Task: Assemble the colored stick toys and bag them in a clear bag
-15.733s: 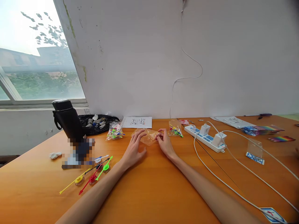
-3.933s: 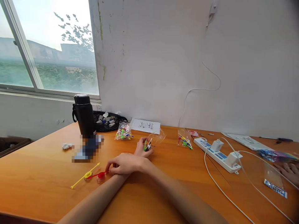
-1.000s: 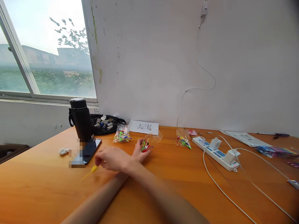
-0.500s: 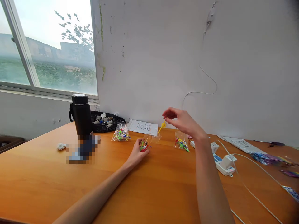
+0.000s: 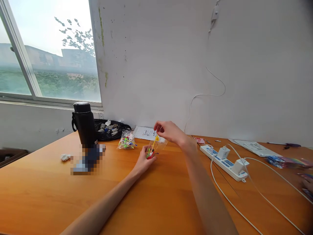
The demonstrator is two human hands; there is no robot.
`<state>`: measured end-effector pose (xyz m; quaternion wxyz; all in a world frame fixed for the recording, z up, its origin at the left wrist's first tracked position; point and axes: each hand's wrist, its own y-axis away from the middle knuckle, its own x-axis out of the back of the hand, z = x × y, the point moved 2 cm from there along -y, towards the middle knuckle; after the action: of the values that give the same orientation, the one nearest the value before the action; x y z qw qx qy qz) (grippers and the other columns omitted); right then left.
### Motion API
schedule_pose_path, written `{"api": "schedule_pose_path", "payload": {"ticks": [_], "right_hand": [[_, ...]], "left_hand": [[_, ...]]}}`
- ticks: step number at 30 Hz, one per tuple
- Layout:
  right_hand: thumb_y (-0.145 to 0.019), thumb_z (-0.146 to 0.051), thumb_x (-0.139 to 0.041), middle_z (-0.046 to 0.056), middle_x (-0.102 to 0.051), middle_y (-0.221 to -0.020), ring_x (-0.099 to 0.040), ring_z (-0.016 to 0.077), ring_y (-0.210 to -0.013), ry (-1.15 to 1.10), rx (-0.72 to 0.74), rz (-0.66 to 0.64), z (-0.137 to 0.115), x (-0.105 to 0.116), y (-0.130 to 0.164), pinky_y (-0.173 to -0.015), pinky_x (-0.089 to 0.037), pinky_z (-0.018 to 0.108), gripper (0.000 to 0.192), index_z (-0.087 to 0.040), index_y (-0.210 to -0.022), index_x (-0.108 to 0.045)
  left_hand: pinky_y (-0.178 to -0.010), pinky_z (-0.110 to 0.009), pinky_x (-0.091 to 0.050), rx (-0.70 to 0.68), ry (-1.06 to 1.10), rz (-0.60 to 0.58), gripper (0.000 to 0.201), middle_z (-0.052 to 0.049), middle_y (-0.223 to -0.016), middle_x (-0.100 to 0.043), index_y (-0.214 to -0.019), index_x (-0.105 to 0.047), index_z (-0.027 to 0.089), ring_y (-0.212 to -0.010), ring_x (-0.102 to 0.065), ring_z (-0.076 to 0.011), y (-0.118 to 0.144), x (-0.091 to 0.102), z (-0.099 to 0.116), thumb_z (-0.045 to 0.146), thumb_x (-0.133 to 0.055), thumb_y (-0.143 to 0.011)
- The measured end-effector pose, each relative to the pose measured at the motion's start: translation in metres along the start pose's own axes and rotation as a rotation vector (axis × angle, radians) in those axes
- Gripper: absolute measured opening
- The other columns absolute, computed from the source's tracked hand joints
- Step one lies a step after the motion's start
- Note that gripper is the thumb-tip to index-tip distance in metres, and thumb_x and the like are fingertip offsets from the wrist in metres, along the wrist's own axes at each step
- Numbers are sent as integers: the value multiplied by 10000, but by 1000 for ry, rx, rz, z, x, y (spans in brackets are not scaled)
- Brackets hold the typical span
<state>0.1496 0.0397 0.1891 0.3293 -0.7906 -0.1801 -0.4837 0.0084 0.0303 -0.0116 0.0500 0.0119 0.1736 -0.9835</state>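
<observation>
My left hand (image 5: 143,160) rests on the orange table (image 5: 49,192) and holds a small clear plastic bag (image 5: 156,147) upright, with several coloured plastic pieces inside. My right hand (image 5: 168,132) hovers just above the bag's mouth and pinches a yellow arrow-shaped piece (image 5: 155,141), whose lower end points down into the bag. A second clear bag of coloured pieces (image 5: 126,140) lies to the left of my hands.
A black flask (image 5: 83,124) and a black pouch of small parts (image 5: 107,128) stand at the back left, with a blurred-out object in front. A white paper (image 5: 146,133) lies against the wall. A white power strip (image 5: 225,158) with cables sits right; another person's fingers (image 5: 307,185) show at the far right.
My right hand came from the left of the table with the yellow piece, lifted it high, and has now lowered it to the bag's mouth. My left hand kept hold of the bag.
</observation>
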Motion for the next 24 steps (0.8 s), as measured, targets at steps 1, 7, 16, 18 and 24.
{"api": "schedule_pose_path", "payload": {"ticks": [1, 7, 16, 18, 24], "right_hand": [[-842, -97, -574, 28, -708, -858, -629, 128, -748, 26, -10, -3, 0, -2, -1, -616, -424, 210, 162, -199, -927, -665], [-851, -98, -581, 23, -715, -864, -631, 125, -751, 69, -38, 1, -3, 7, 2, -619, -410, 207, 160, -203, -939, -665], [-841, -72, -586, 36, -723, -861, -648, 135, -747, 97, -57, -3, 0, -9, -4, -599, -414, 210, 167, -198, -913, -669], [-824, -70, -607, 42, -727, -887, -655, 131, -760, 55, -40, -51, 2, -18, -8, -599, -423, 200, 146, -184, -888, -671], [-790, -99, -645, 31, -734, -916, -662, 124, -763, -25, 19, -134, 3, -27, -12, -589, -433, 188, 114, -175, -871, -668]], "left_hand": [[-1009, -371, -427, 4, 0, 0, 495, -66, -1117, -632, -1111, -537, 220, -1066, -611, -235, 0, 0, 0, 335, -804, -710], [-1000, -369, -425, -6, -15, 10, 505, -61, -1105, -630, -1113, -541, 217, -1035, -609, -225, -1, 1, 1, 328, -808, -699], [-975, -360, -440, 11, 1, -3, 501, -53, -1075, -637, -1124, -529, 217, -1023, -623, -220, 0, 0, 1, 326, -795, -714], [-981, -365, -438, 13, 3, 2, 508, -55, -1079, -638, -1131, -529, 218, -1035, -624, -226, -1, 1, 0, 326, -798, -713], [-1001, -383, -431, 25, 15, -2, 521, -62, -1085, -644, -1126, -530, 218, -1057, -625, -238, -1, 0, -2, 332, -813, -704]]}}
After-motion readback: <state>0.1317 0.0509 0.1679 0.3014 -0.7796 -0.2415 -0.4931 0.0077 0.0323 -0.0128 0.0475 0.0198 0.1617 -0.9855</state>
